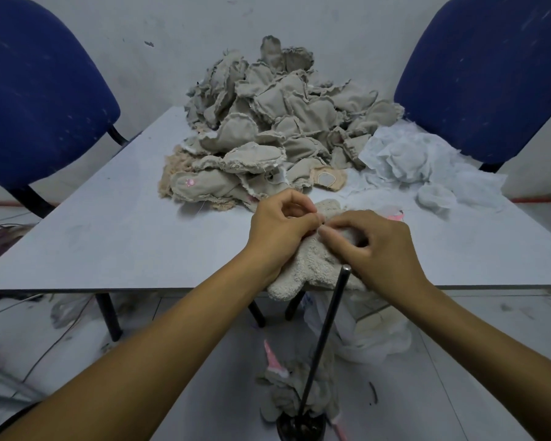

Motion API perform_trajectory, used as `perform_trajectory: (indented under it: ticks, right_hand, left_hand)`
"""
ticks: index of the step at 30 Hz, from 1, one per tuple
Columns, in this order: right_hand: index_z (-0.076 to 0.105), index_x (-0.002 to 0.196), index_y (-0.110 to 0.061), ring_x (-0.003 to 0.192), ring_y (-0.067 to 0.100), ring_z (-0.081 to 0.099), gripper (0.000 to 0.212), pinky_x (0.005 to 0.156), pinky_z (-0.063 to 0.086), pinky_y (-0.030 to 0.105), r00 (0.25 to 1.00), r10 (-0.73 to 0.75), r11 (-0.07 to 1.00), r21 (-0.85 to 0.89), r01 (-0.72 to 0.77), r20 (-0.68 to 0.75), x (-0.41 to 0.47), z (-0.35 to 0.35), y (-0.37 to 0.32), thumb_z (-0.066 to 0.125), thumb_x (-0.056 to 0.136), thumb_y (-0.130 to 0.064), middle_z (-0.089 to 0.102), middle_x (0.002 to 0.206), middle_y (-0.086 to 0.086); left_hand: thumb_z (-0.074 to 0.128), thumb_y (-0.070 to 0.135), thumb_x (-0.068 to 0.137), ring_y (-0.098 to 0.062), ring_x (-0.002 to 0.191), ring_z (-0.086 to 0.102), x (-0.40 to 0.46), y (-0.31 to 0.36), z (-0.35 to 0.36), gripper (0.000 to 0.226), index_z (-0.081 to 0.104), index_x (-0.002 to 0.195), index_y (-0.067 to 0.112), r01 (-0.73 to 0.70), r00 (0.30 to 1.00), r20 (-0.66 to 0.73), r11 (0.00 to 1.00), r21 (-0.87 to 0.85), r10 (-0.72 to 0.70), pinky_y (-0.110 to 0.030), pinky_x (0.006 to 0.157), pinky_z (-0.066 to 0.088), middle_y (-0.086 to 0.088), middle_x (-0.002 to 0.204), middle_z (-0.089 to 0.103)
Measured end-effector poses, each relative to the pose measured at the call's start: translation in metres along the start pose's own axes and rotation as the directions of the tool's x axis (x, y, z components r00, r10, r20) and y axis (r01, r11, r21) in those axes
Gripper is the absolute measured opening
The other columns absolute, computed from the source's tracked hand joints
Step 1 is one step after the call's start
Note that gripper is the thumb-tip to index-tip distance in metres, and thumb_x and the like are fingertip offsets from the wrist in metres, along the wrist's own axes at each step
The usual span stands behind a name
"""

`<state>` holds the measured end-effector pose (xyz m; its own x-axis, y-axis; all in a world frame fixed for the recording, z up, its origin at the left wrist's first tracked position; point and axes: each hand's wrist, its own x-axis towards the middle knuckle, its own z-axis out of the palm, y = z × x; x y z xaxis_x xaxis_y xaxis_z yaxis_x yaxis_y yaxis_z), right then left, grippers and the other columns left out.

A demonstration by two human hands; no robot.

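Observation:
A cream fleecy plush piece lies at the table's near edge, one lobe hanging over it. My left hand and my right hand both rest on it, fingers curled. Their fingertips meet and pinch the fabric at one spot near its top. What is between the fingertips is too small to tell. A dark metal rod stands upright just in front of the plush, rising from a black base below.
A big heap of beige inside-out fabric shells fills the back of the grey table. White stuffing or tissue lies at the right. Blue chairs stand on both sides. More fabric scraps lie on the floor.

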<state>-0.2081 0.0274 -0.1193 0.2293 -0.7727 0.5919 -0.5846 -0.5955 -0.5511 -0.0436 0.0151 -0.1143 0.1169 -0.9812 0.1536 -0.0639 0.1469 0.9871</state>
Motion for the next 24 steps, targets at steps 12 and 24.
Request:
perform_trajectory:
  ticks: [12, 24]
  right_hand:
    - [0.063, 0.109, -0.033, 0.091, 0.000, 0.067, 0.029, 0.080, 0.055, 0.023, 0.975, 0.154, 0.971, 0.160, -0.179, 0.160, 0.004, -0.006, 0.006, 0.076, 0.084, -0.027, 0.069, 0.097, -0.021]
    - [0.068, 0.097, -0.022, 0.074, 0.005, 0.065, 0.015, 0.070, 0.051, 0.021, 0.996, 0.087, 0.996, -0.010, -0.087, -0.034, 0.001, 0.002, 0.004, 0.077, 0.085, -0.026, 0.071, 0.084, -0.010]
  left_hand:
    - [0.078, 0.003, 0.077, -0.008, 0.066, 0.062, -0.001, -0.002, 0.000, 0.025, 0.065, 0.072, 0.023, -0.052, 0.998, -0.047, 0.999, 0.009, 0.053, -0.028, 0.066, 0.051, 0.009, 0.062, 0.064]
    - [0.076, 0.003, 0.079, -0.005, 0.065, 0.060, -0.003, -0.003, 0.004, 0.029, 0.064, 0.071, 0.028, -0.139, 0.990, -0.022, 0.988, 0.073, 0.141, -0.028, 0.065, 0.050, 0.011, 0.064, 0.065]
